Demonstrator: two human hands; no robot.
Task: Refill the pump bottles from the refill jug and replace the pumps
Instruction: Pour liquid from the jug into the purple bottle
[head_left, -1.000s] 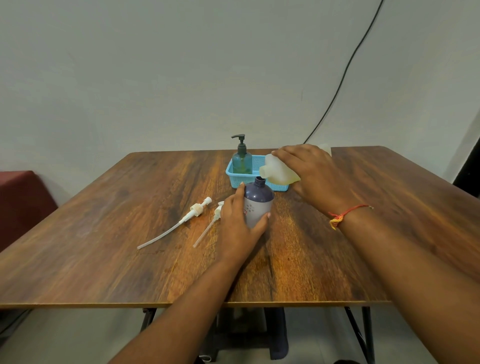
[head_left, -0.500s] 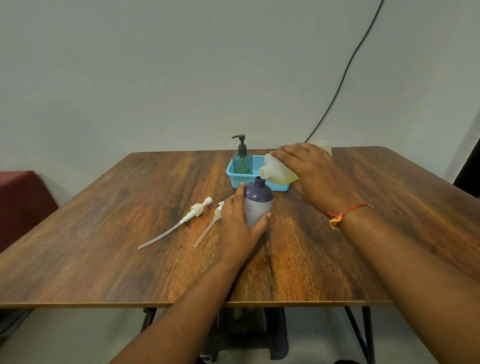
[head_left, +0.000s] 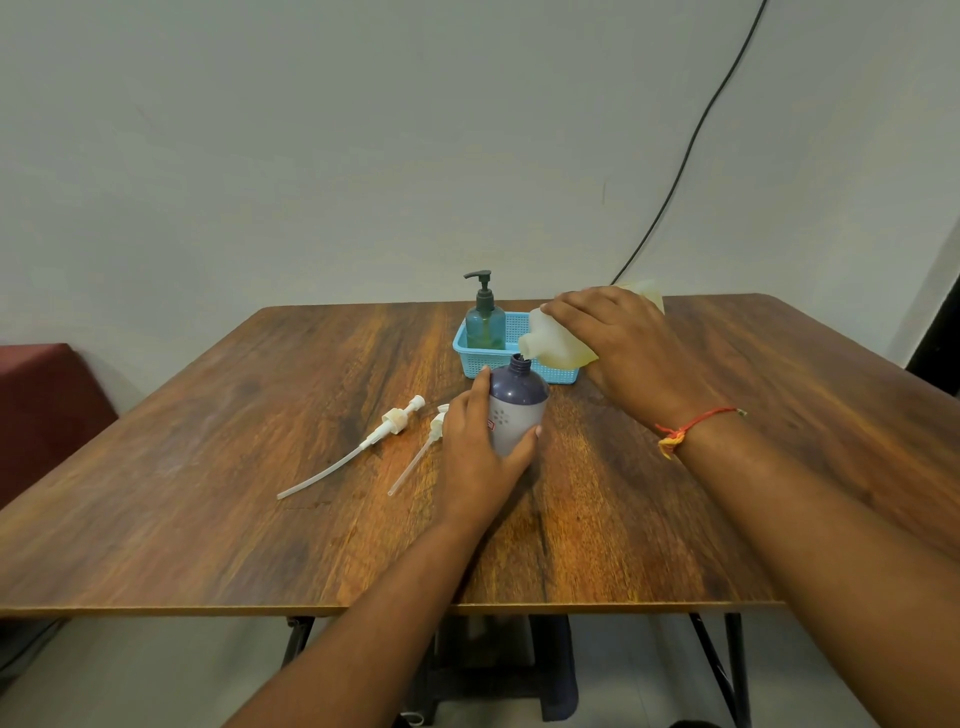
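Right hand (head_left: 631, 353) grips the tilted refill jug (head_left: 558, 345), likely light, pliable and slippery, around its body, while left hand (head_left: 475, 447) clasps the rigid purple bottle (head_left: 517, 410) at its waist.

Tilted jug (head_left: 557, 344) above open bottle (head_left: 519, 402)
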